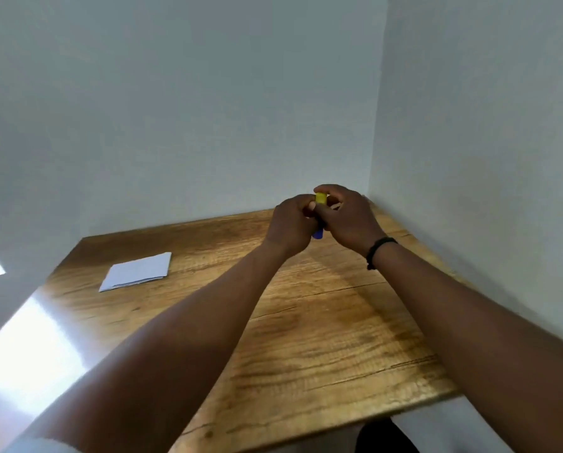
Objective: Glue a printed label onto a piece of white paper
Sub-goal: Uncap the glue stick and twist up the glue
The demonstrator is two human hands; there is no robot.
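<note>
White paper point(136, 271) is lying flat on the wooden surface point(322, 338), far left portion, well apart from both hands; it is being seen as a folded or stacked sheet, edges slightly offset. No print can be told on it from this view, and a separate label cannot be made out.

Glue stick point(319, 217) is being held up above the far side of the surface, near the corner where the two walls point(208, 109) are meeting. Yellow end is being shown at the top, blue end at the bottom, the middle being hidden by the hands. Stick is being kept roughly upright, slightly tilted.

Left hand point(290, 223) is being wrapped around the lower part of the stick, fingers curled closed on it, blue end poking out below the palm. Right hand point(348, 217) is being closed on the upper part, thumb and forefinger pinched at the yellow end. Both hands are touching each other around the stick. Whether the yellow part is seated on or parted from the body cannot be told.

Black band point(379, 251) is being worn on the right wrist. Both forearms are being stretched out over the surface, not resting on it as far as can be seen. Bright glare point(28, 348) is being thrown across the left edge of the surface.
</note>
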